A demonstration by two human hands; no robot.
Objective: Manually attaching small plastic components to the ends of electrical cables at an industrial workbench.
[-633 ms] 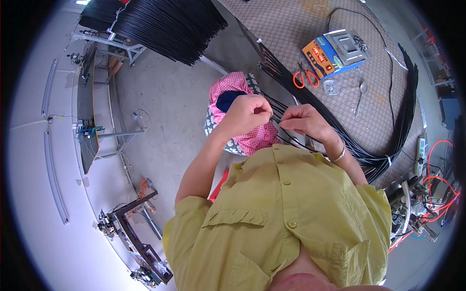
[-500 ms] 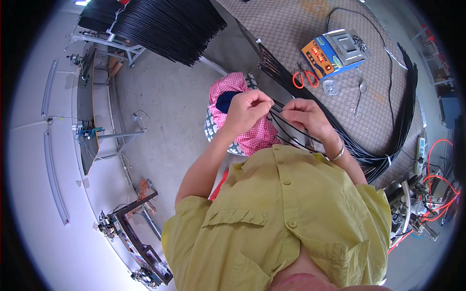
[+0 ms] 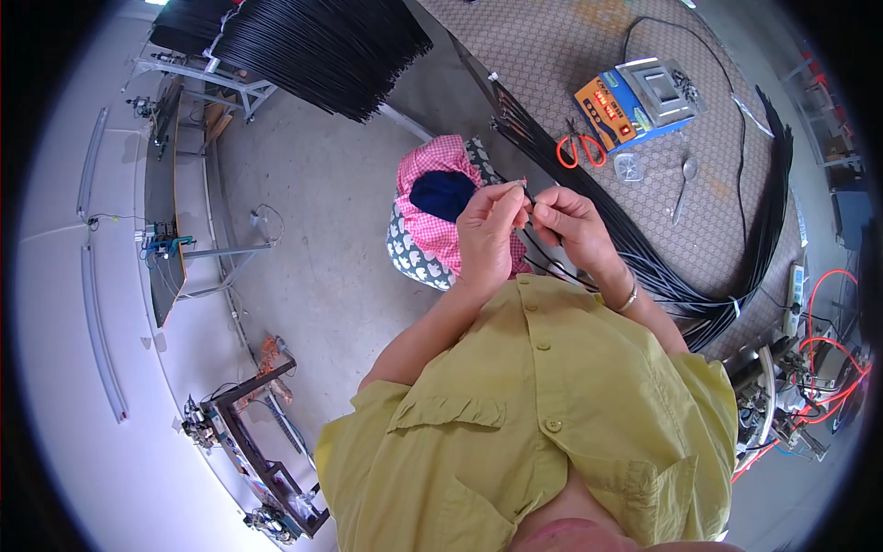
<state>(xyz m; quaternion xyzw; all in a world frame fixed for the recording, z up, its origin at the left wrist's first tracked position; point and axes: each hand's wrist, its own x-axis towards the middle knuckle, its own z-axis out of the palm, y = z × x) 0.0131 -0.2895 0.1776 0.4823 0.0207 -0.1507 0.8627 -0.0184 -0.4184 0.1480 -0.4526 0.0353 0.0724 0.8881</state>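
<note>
In front of my chest, both hands meet at the end of a black cable [image 3: 532, 195]. My left hand [image 3: 489, 228] pinches it between thumb and fingers, and a small reddish tip sticks up above them. Close beside it, my right hand [image 3: 579, 226] is closed on the black cable too, thumb against fingers. Further cable lengths run from under my hands toward the long bundle of black cables [image 3: 635, 221] on the table. Below my hands lie pink checked cloth [image 3: 430, 164] and a dark blue cloth [image 3: 441, 195]. My fingers partly hide the cable end.
On the patterned tabletop [image 3: 543, 55] stand a blue and orange box-shaped device [image 3: 635, 106] with a metal top, orange-handled scissors [image 3: 581, 150], a small transparent dish [image 3: 629, 167] and a spoon [image 3: 685, 189]. A large black cable stack [image 3: 317, 51] hangs at far left.
My left hand has turned more upright and shifted right and slightly down, closer to my right hand. The reddish cable tip now shows above the fingers, and more of the blue cloth is uncovered.
</note>
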